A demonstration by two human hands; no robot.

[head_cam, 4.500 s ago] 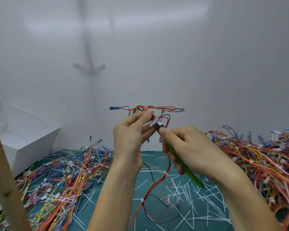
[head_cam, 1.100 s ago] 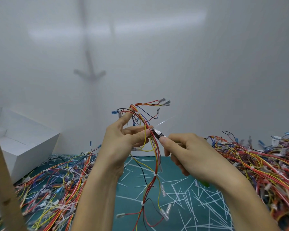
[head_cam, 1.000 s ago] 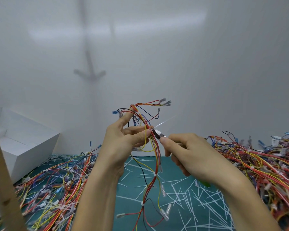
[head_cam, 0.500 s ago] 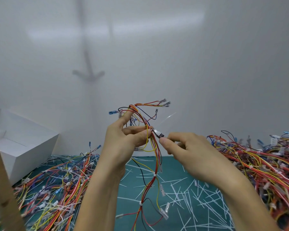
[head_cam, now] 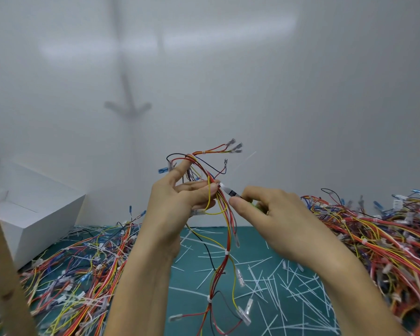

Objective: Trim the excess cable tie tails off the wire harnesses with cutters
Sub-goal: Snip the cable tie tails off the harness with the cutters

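My left hand (head_cam: 180, 202) holds up a wire harness (head_cam: 218, 238) of red, yellow and black wires, pinching it between thumb and fingers. The harness hangs down to the green mat. My right hand (head_cam: 274, 219) grips the green-handled cutters (head_cam: 230, 191); their small jaws sit at the harness right beside my left thumb. A thin white cable tie tail (head_cam: 244, 161) sticks up and to the right from that spot. Most of the cutter handle is hidden in my palm.
A heap of wire harnesses (head_cam: 378, 238) lies at the right, another pile (head_cam: 78, 275) at the left. Cut white tie tails (head_cam: 277, 282) litter the green mat (head_cam: 252, 238). A white box (head_cam: 34, 214) stands at the far left, a wooden post (head_cam: 3, 275) in front of it.
Since 4.5 s ago the harness was turned upright and a different tie brought to the cutters. Over the last second both hands stay nearly still, cutters at the tie.
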